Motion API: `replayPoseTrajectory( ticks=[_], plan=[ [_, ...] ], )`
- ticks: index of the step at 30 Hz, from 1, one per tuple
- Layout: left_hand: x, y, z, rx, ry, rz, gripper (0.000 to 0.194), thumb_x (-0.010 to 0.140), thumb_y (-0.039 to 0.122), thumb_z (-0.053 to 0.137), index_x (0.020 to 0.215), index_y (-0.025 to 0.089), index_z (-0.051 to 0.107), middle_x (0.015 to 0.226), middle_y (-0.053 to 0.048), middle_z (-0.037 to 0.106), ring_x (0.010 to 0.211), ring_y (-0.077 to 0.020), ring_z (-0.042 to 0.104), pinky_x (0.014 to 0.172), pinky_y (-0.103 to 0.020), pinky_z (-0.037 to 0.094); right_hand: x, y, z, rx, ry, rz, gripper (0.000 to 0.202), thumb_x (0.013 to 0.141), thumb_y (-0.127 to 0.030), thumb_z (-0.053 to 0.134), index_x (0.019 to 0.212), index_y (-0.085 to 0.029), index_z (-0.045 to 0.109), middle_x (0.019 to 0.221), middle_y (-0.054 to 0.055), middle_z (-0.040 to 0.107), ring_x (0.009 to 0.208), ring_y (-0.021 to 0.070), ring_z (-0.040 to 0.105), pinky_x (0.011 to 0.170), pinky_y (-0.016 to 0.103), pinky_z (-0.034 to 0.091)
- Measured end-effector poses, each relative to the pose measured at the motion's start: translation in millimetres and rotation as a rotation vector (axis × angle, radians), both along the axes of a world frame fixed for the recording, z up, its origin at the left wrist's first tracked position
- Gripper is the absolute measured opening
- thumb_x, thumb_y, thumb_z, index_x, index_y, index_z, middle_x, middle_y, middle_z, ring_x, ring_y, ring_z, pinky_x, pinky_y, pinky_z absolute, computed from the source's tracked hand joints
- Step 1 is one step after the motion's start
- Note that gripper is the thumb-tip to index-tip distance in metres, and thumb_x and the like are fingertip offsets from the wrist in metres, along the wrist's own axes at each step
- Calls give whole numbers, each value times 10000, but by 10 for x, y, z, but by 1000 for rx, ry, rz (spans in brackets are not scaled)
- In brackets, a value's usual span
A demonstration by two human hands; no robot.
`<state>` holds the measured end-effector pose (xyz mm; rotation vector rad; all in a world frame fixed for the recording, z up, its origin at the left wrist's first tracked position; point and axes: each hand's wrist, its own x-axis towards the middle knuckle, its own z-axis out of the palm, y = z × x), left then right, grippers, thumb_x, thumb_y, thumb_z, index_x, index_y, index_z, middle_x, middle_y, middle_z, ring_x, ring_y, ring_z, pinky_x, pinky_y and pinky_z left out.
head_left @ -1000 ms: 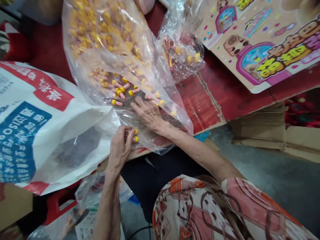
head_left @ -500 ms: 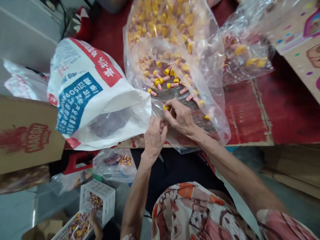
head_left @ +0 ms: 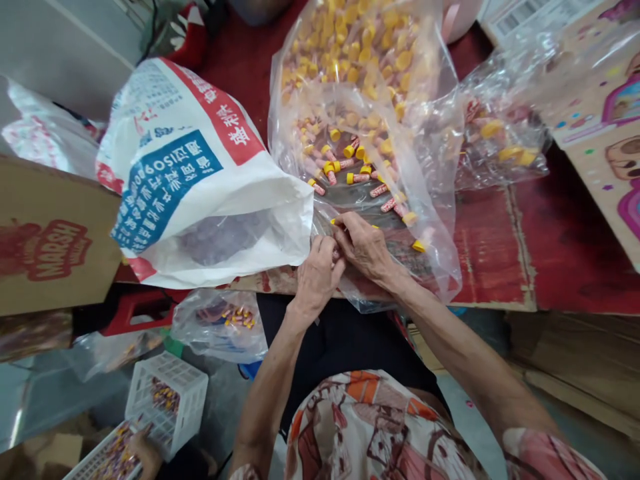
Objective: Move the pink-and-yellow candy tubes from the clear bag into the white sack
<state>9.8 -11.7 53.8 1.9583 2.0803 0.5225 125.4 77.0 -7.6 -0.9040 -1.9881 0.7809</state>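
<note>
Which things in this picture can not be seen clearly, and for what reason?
- Head view: what the left hand and right hand pinch together; the fingers cover it.
- Contents of the white printed sack; only a dark shadow shows at its mouth.
- White basket: small pieces inside, too small to identify.
- Cardboard box, cut by the left edge.

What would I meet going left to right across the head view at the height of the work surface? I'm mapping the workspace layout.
Brown cardboard box → white printed sack → left hand → right hand → clear bag of yellow-capped pieces → smaller clear bag → printed cardboard sheet.
</note>
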Motion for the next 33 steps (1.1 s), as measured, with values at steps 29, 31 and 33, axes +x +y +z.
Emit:
replayPoseTrajectory(
  ticks=[29, 31, 33],
  plan=[
    [-270, -694, -136, 306, -259, 374, 32, 981, 207, 622, 953, 206, 637, 953, -14, 637, 821, -125, 649, 744, -218, 531, 88, -457, 82, -108, -12, 3, 282, 1061, -449, 487, 922, -246, 624, 810, 32, 715, 698, 221, 651, 687, 341, 485],
    [-546, -988, -111, 374, -192, 492, 87, 993, 276, 613, 958, 205, 648, 941, -33, 642, 859, -155, 647, 787, -257, 541, 75, -452, 75, -162, 9, -9, 281, 1047, -463, 509, 904, -248, 622, 792, 28, 711, 681, 223, 643, 707, 354, 504],
    [-873, -1345, -133, 390, -114, 651, 157, 984, 356, 615, 969, 202, 645, 954, -50, 644, 885, -188, 645, 815, -307, 548, 71, -433, 88, -225, 34, -8, 300, 1035, -490, 520, 885, -249, 618, 773, 23, 706, 658, 220, 631, 715, 362, 519]
  ],
)
